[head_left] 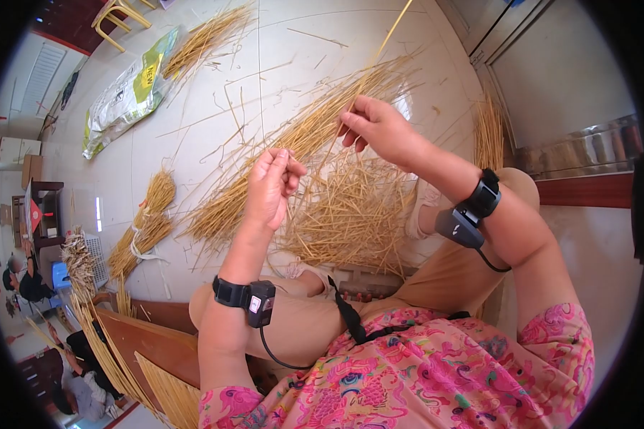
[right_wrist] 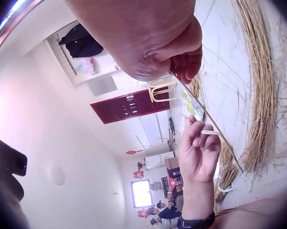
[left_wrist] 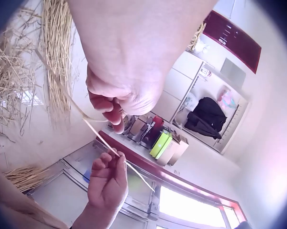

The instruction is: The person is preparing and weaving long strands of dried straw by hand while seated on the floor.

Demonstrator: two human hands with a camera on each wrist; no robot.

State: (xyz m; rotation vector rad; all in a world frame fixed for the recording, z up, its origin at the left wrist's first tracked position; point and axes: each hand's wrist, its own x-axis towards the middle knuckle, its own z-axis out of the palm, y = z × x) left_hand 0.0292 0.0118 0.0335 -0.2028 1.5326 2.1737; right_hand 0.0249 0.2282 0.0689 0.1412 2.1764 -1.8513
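My right hand pinches a long, thin straw stalk between thumb and fingers, its upper part rising away from me. Opposite it, my left hand holds a pale strip that branches off the side of the stalk, like a leaf peeling away. In the left wrist view the stalk runs slantwise past the left fingers, and the strip leads into their grip. Below both hands lies a wide bundle of straw on the floor, with a looser heap of short pieces nearer my feet.
Tied straw bundles lie at the left, beyond them a silver-green sack and more straw. Another bundle stands by the metal door at right. A wooden bench is beside my left leg. Other people sit far left.
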